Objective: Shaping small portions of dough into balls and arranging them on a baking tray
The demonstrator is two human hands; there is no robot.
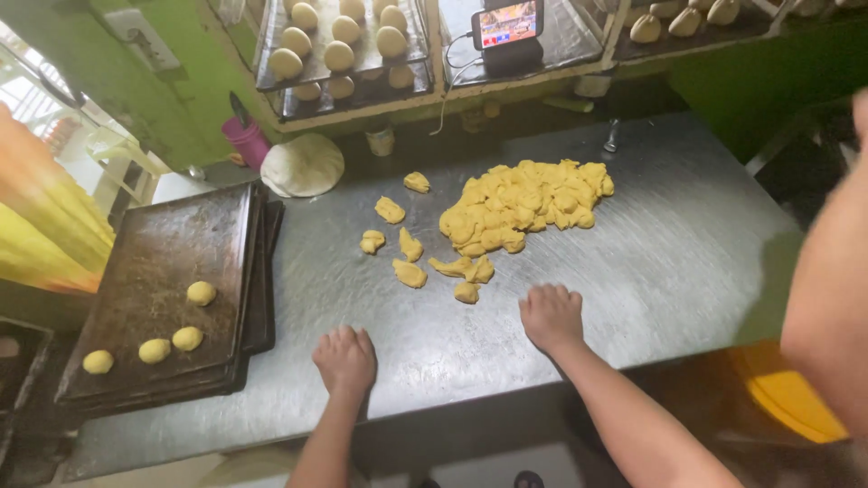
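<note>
My left hand (344, 359) lies knuckles up on the steel table (669, 262) near its front edge, fingers curled under. My right hand (551, 316) rests the same way a little further in, just below a small yellow dough piece (467, 292). Whatever is under either palm is hidden. A heap of cut yellow dough pieces (520, 203) lies beyond the right hand, with several loose pieces (409, 271) scattered to its left. A stack of dark baking trays (163, 244) at the left carries several rolled dough balls (187, 338).
A flat pale dough disc (302, 164) and a pink cup (246, 137) sit at the back left. Shelves behind hold trays of dough balls (339, 41) and a lit phone (507, 23). Another person's arm (832, 271) fills the right edge, above a yellow object (791, 402).
</note>
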